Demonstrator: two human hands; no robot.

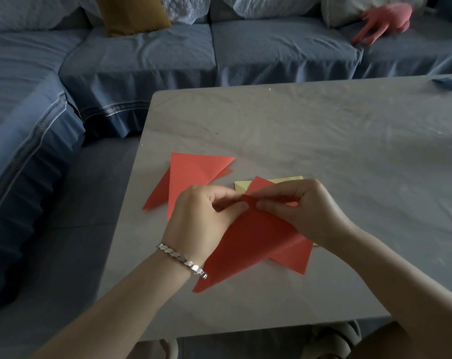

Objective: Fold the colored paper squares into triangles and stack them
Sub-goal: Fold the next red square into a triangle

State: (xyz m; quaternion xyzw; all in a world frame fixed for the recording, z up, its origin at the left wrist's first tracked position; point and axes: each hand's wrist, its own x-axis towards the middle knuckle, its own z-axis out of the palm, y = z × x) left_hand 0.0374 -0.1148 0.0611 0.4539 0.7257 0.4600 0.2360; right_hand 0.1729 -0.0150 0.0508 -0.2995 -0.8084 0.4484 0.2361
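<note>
Left forearm (116,307) and right forearm (401,281) bare to the lower frame edge, left wrist ringed by a close-fitting silver bracelet (182,260) of flat twisted links, pale footwear (333,338) dim beneath the surface (323,138) edge, detail indistinct

Red sheet (253,242) half-folded, raised over yellow paper (241,189); two folded red triangles (193,177) lie overlapped just left.
</note>
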